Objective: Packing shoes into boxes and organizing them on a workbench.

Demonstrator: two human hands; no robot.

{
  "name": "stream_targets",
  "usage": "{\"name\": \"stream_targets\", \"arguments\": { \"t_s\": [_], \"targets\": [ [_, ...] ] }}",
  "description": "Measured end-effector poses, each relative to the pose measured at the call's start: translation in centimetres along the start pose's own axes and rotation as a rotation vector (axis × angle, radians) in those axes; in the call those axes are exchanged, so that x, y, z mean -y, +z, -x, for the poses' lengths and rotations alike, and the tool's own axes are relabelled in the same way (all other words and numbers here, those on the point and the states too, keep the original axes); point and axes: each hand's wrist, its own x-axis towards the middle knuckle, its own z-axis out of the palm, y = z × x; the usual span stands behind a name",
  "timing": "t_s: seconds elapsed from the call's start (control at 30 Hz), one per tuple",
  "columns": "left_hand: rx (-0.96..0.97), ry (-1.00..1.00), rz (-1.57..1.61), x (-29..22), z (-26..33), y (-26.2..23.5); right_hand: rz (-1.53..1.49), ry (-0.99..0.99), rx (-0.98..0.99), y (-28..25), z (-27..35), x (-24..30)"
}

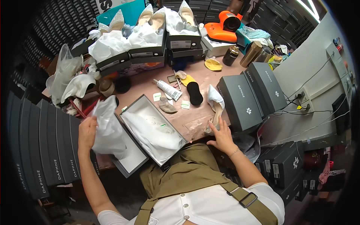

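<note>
My left hand is closed on a crumpled sheet of white tissue paper, which hangs beside an open shoe box. White tissue lies inside that box, and its grey lid rests beneath its left side. On the right, a pale high-heeled shoe lies on the pink table. My right hand is open, fingers spread, at the near end of this shoe; whether the fingertips touch it I cannot tell. A white tube and a black pad lie beyond the box.
Closed dark boxes stand at the table's right. Open boxes with pairs of shoes line the back, near an orange machine and a dark bottle. Stacked boxes rise at the left. Cables hang by the right wall.
</note>
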Motion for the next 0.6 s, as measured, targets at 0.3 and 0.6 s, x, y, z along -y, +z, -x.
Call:
{"name": "stream_targets", "arguments": {
  "t_s": [0.3,0.6],
  "targets": [
    [-0.054,0.176,-0.321,-6.7,3.1,1.1,-1.271,0.094,-0.264,-4.5,-0.5,-1.5],
    [0.068,0.244,-0.223,-9.0,6.8,2.2,-1.980,-0.274,0.615,-10.8,1.3,7.8]
  ]
}}
